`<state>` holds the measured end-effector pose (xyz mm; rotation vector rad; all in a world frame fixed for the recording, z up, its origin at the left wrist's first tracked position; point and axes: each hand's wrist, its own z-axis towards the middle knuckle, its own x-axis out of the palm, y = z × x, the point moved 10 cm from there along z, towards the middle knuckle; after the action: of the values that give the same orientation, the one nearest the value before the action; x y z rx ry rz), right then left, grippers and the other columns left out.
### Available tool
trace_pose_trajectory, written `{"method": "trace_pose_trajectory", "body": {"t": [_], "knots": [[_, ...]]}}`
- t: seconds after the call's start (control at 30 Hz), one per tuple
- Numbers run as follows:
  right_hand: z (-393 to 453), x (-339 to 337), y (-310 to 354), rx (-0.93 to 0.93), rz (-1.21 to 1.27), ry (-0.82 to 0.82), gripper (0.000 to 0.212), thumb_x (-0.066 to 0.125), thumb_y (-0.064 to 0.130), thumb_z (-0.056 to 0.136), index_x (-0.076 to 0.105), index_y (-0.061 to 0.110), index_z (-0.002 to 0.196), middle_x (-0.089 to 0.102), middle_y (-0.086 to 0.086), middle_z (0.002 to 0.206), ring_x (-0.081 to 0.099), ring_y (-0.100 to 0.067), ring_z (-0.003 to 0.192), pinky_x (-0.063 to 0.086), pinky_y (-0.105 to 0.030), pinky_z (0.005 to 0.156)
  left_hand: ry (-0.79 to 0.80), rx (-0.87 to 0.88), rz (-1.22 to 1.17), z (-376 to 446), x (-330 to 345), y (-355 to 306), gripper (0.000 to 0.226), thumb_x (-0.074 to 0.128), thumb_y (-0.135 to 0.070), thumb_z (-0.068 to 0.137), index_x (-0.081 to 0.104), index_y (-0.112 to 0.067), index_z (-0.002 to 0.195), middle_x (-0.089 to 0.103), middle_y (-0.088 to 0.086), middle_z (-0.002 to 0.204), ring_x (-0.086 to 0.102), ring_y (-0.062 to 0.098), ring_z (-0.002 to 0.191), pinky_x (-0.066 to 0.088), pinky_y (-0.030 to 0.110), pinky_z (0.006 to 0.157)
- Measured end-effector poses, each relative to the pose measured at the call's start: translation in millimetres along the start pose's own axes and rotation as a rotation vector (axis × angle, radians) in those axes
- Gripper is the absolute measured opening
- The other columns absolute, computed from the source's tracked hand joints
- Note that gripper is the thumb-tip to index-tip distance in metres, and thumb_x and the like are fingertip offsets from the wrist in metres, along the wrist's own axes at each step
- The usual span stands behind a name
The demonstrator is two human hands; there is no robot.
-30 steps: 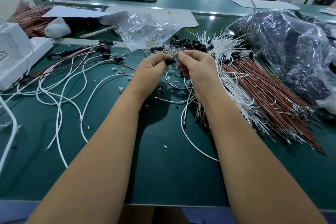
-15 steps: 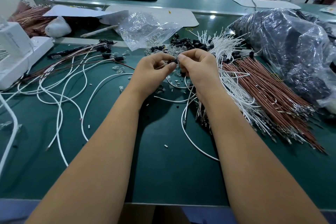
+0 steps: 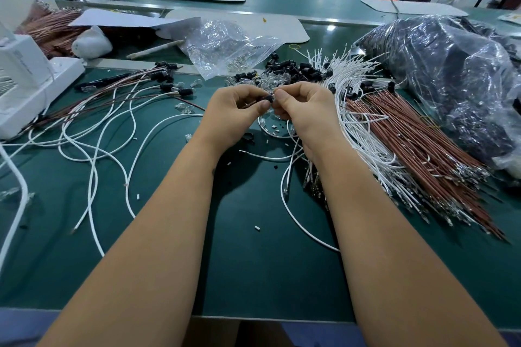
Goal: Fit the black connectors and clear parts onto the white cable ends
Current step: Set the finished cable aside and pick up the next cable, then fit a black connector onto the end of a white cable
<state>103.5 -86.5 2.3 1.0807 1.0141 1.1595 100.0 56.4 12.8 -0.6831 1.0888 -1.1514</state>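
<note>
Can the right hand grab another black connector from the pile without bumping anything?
Probably yes. The pile of black connectors lies in the open just beyond the right hand, nothing between. But its grip already pinches a black connector together with the left hand.

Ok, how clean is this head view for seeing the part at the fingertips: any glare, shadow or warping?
Head view: the black connector pinched between left hand and right hand is sharp and evenly lit; forearm shadows darken the green mat below; glare on the dark plastic bag; wide-angle bowing at the edges.
</note>
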Motion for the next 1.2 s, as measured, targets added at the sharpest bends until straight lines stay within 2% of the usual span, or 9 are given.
{"method": "trace_pose_trajectory", "body": {"t": [0.1,0.27,0.47,0.6,0.83,0.97,1.03,1.1,1.2], "knots": [[-0.9,3.7,-1.2,-0.003,-0.024,0.032,0.016,0.065,0.005,0.089,0.066,0.014,0.076,0.066,-0.002,0.065,0.061,-0.008,0.059,0.051,-0.020,0.060,0.011,0.001,0.010,-0.8,0.0,0.5,0.014,0.067,-0.005,0.087,0.071,-0.008,0.100,0.065,-0.004,0.075,0.054,-0.005,0.063,0.043,0.009,0.065],[-2.5,8.1,2.3,-0.041,0.015,0.071,0.017,0.064,0.003,0.090,0.065,0.012,0.076,0.063,-0.001,0.063,0.058,-0.006,0.056,0.048,-0.018,0.057,0.037,-0.010,-0.028,-1.8,2.5,3.0,0.014,0.063,-0.006,0.090,0.072,-0.007,0.102,0.070,0.013,0.086,0.056,0.008,0.075,0.047,0.016,0.073],[-2.9,13.2,0.4,-0.027,0.041,0.116,0.018,0.060,0.005,0.094,0.062,0.011,0.076,0.060,-0.001,0.061,0.054,-0.007,0.054,0.046,-0.018,0.056,0.048,-0.027,-0.038,-1.2,3.9,7.3,0.014,0.061,-0.006,0.091,0.073,-0.002,0.097,0.063,0.010,0.078,0.052,0.011,0.072,0.045,0.024,0.074],[-3.6,14.3,1.4,-0.035,0.037,0.131,0.020,0.059,0.006,0.094,0.060,0.011,0.076,0.058,-0.001,0.059,0.051,-0.009,0.051,0.045,-0.021,0.054,0.027,-0.018,-0.085,-1.2,3.5,6.0,0.015,0.061,-0.005,0.091,0.073,-0.011,0.097,0.065,0.011,0.080,0.053,0.010,0.071,0.046,0.023,0.072],[-7.1,20.0,5.0,-0.047,0.039,0.175,0.021,0.056,0.004,0.096,0.054,0.010,0.075,0.055,0.001,0.055,0.048,-0.008,0.048,0.043,-0.020,0.050,0.005,-0.007,-0.165,0.9,2.5,7.1,0.020,0.063,-0.004,0.090,0.072,-0.022,0.093,0.067,-0.008,0.067,0.055,0.005,0.065,0.047,0.017,0.069],[-6.7,21.6,9.1,-0.059,0.086,0.153,0.020,0.053,0.004,0.097,0.053,0.007,0.077,0.054,-0.008,0.059,0.047,-0.010,0.047,0.042,-0.019,0.047,-0.007,0.016,-0.214,-1.0,3.9,3.5,0.019,0.060,-0.005,0.091,0.073,-0.019,0.091,0.067,0.009,0.077,0.059,0.013,0.072,0.051,0.024,0.074],[-5.5,22.7,7.6,-0.044,0.080,0.126,0.020,0.051,0.008,0.099,0.055,0.007,0.079,0.054,-0.007,0.060,0.048,-0.011,0.048,0.043,-0.020,0.047,0.008,0.029,-0.214,-1.6,6.6,2.3,0.017,0.058,-0.005,0.093,0.073,-0.010,0.087,0.066,0.011,0.078,0.059,0.015,0.073,0.050,0.028,0.077],[-3.9,22.8,3.7,0.005,0.125,0.090,0.026,0.042,0.014,0.103,0.058,0.008,0.084,0.055,-0.006,0.059,0.050,-0.013,0.049,0.044,-0.022,0.047,0.006,0.026,-0.204,-1.2,7.4,2.6,0.017,0.056,-0.005,0.094,0.071,-0.002,0.088,0.065,0.001,0.072,0.055,0.009,0.070,0.046,0.023,0.073],[-2.7,23.1,0.4,0.067,0.255,0.079,0.032,0.032,0.015,0.105,0.061,0.008,0.092,0.059,-0.006,0.059,0.053,-0.018,0.053,0.045,-0.027,0.051,-0.036,-0.012,-0.201,0.0,3.4,6.0,0.019,0.054,-0.011,0.096,0.072,-0.014,0.090,0.060,-0.015,0.064,0.048,-0.001,0.061,0.041,0.011,0.064]]}}
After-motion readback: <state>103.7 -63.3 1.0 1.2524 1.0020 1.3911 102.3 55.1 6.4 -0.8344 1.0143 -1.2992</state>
